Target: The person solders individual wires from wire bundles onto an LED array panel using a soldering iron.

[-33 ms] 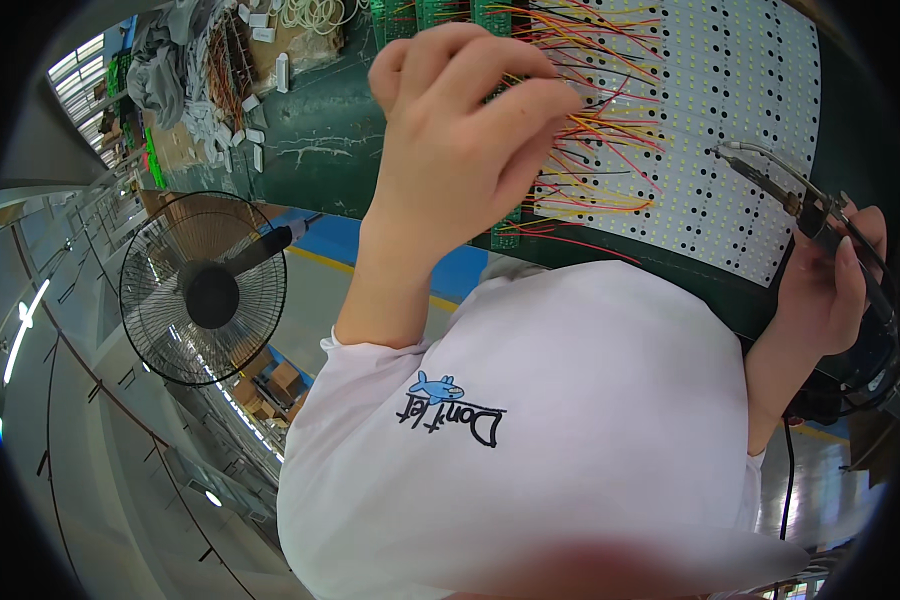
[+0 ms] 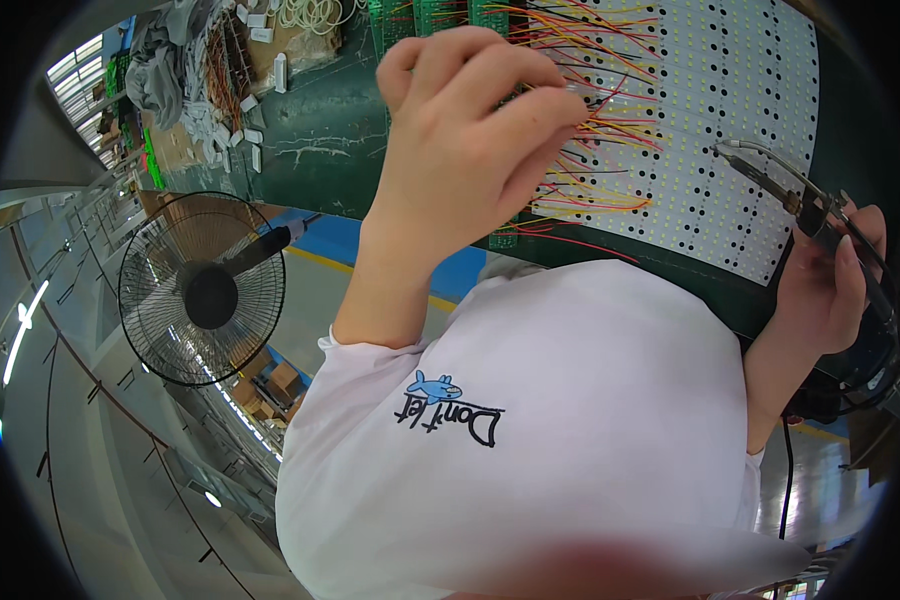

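Note:
My left hand (image 2: 470, 150) hangs over a row of green circuit boards (image 2: 490, 15) with red, yellow and black wires (image 2: 610, 125). Its thumb and forefinger are pinched at these wires, and a thin wire slants out from the fingertips; the other fingers curl, partly hidden. My right hand (image 2: 830, 280) is wrapped around a soldering iron (image 2: 820, 225) that has a thin metal feed tube along its shaft. The iron's tip is over a white LED panel (image 2: 710, 90) dotted with small yellowish LEDs and black holes. Wire ends lie across the panel's left part.
The dark green table (image 2: 320, 150) carries white connectors (image 2: 255, 140), brown cable bundles (image 2: 228, 75), grey cloth-like material (image 2: 158, 75) and coiled pale cord (image 2: 310, 12) at the far left. A black fan (image 2: 210, 295) stands left of the table. A black cable (image 2: 790, 470) hangs at the right.
My left hand has shifted slightly to the right, its pinched fingertips staying at the wires. The right hand and soldering iron look almost unmoved.

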The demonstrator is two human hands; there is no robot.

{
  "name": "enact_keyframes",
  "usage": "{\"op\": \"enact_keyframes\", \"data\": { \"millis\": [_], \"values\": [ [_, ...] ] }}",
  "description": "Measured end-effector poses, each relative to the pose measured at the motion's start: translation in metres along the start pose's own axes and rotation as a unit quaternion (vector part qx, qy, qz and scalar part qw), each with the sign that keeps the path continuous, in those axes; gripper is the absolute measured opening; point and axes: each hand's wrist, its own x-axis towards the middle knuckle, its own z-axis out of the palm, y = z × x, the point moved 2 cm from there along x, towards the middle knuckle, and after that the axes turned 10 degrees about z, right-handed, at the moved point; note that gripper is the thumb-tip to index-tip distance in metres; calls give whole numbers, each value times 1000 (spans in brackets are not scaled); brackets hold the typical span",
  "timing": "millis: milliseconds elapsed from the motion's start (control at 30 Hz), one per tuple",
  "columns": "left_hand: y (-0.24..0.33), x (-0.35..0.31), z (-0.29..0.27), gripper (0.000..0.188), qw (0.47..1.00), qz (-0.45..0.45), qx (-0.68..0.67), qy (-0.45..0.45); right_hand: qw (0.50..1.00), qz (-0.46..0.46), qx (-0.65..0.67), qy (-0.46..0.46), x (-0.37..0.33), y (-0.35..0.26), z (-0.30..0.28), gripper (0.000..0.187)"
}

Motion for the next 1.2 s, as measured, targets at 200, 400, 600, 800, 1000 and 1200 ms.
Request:
{"op": "enact_keyframes", "data": {
  "millis": [200, 400, 600, 800, 1000, 1200],
  "values": [
    [12, -1, 21, 22, 989, 73, -125, -7, 1000, -8, 7, 7, -1, 0, 3, 7],
    [20, -2, 38, 19, 989, 50, -136, -10, 994, -26, -105, -2, -3, 3, 18, 16],
    [20, -3, 46, 20, 992, 39, -120, -8, 965, -19, -248, 86, -4, 5, 62, 31],
    [20, -3, 52, 18, 990, 23, -139, 26, 946, -9, -302, 117, -5, 7, 66, 34],
    [18, -5, 55, 18, 988, 19, -147, 34, 945, -18, -304, 119, -2, 10, 66, 36],
    [17, -7, 56, 19, 989, 18, -145, 26, 945, -16, -303, 121, -1, 12, 71, 36]
  ]
}}
